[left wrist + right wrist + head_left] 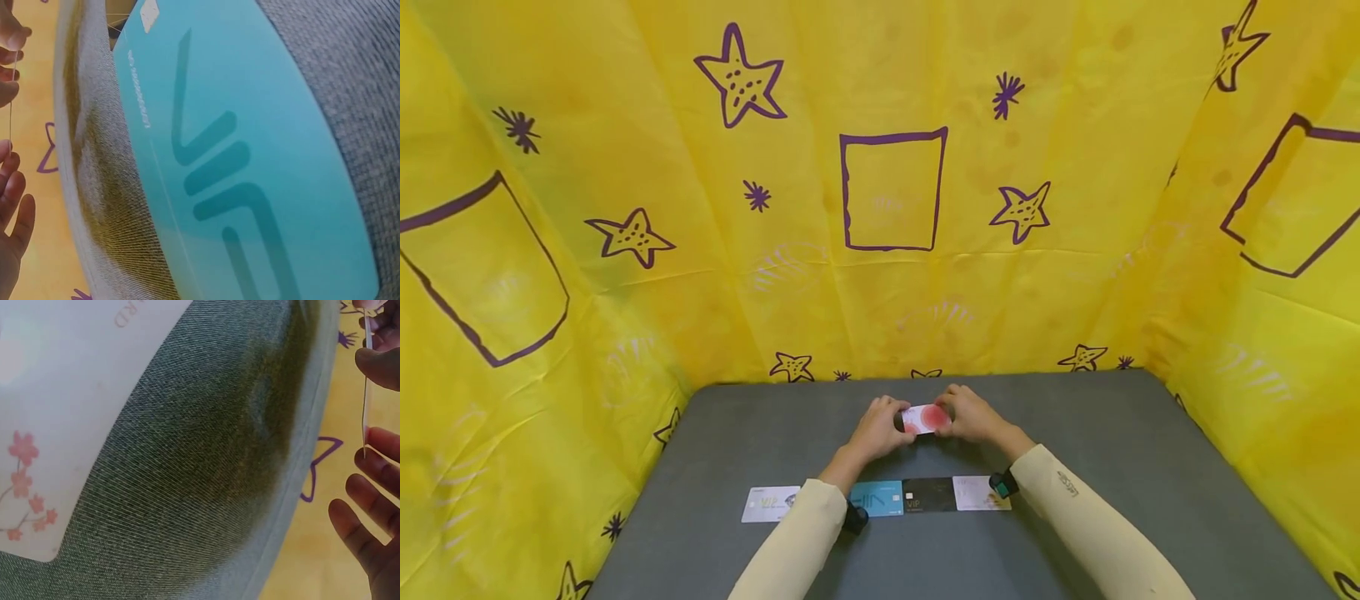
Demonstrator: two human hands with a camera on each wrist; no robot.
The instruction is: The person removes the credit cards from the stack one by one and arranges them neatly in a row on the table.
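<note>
Head: looks forward and down over the grey fabric surface (1075, 433).
Wrists: pressed near it, both viewing the thin white-and-red card (925, 417) edge-on.

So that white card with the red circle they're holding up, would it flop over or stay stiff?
Probably stiff: the white card with the red circle spans flat between the left hand and right hand, a straight thin edge in both wrist views. Likely light, since fingertips alone carry it. Its glossy face might be slippery.

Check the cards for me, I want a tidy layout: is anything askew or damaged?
Nothing stands out. Four cards lie in an even row on the grey table; both hands hold a fifth card, which looks intact.
</note>
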